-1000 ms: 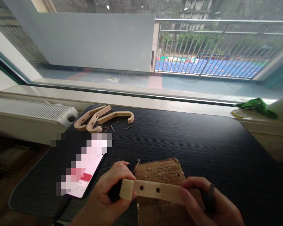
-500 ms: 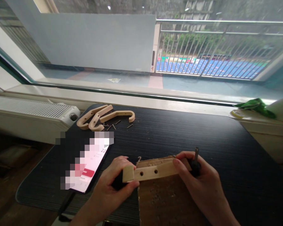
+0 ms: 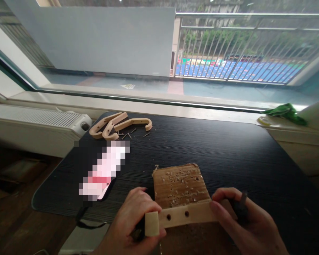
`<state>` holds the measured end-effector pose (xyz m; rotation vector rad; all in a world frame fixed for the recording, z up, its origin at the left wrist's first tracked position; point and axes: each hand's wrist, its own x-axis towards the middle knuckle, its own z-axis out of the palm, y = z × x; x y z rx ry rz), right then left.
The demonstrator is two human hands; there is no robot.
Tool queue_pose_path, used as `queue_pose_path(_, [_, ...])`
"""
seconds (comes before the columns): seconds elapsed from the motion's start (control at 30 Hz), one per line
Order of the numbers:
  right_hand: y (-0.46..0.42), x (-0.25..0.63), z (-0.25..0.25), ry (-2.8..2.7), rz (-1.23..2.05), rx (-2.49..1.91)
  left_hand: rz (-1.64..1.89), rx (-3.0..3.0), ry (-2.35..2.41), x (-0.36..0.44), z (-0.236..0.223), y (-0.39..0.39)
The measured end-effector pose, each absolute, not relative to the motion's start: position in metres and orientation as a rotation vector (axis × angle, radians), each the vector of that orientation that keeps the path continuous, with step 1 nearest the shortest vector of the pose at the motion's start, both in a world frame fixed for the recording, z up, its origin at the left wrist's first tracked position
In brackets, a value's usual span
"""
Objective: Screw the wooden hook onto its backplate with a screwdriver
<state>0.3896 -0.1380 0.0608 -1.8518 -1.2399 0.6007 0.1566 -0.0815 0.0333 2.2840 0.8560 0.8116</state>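
My left hand (image 3: 138,216) is closed around the curved end of a pale wooden hook (image 3: 199,212), which has two dark holes in its flat face. My right hand (image 3: 255,226) pinches the hook's other end between thumb and fingers. A dark tool with a short metal shaft (image 3: 244,200) also sits in that hand; its kind is unclear. Beneath the hook lies a piece of corrugated cardboard (image 3: 178,182), its surface pitted and torn. At the table's far left rest three similar wooden hooks (image 3: 134,122), with several small screws (image 3: 129,135) beside them.
A phone (image 3: 110,166), partly pixelated, lies on the dark table (image 3: 228,152) left of the cardboard. A white radiator (image 3: 37,120) stands beyond the left edge. A green cloth (image 3: 284,112) is on the window sill at the right.
Both hands have moved down towards me with the wooden hook, uncovering more of the cardboard's far part. The view has tilted slightly. Both hands keep their grip.
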Motion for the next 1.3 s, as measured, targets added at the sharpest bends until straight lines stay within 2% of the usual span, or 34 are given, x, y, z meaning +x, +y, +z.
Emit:
queue_pose_path(0.13, [-0.149, 0.388, 0.056, -1.115, 0.767, -1.83, 0.854, 2.276, 0.92, 0.16, 0.029, -0.089])
queue_pose_path(0.3, [-0.145, 0.402, 0.056, -0.826, 0.687, -1.812, 0.862, 2.214, 1.149, 0.162, 0.029, -0.089])
queue_pose_path(0.47, [-0.15, 0.431, 0.053, -0.503, 0.7, -1.704, 0.744, 2.427, 0.853, 0.158, 0.045, -0.103])
queue_pose_path(0.6, [-0.155, 0.439, 0.049, -0.464, 0.675, -1.667, 0.509, 2.599, 0.693, 0.164, 0.046, -0.107])
queue_pose_path(0.93, [-0.162, 0.45, 0.047, -0.373, 0.633, -1.612, 0.559, 2.59, 0.856, 0.18, 0.036, -0.06])
queue_pose_path(1.3, [-0.166, 0.457, 0.037, -0.355, 0.636, -1.63, 0.568, 2.422, 0.953, 0.17, 0.024, -0.066])
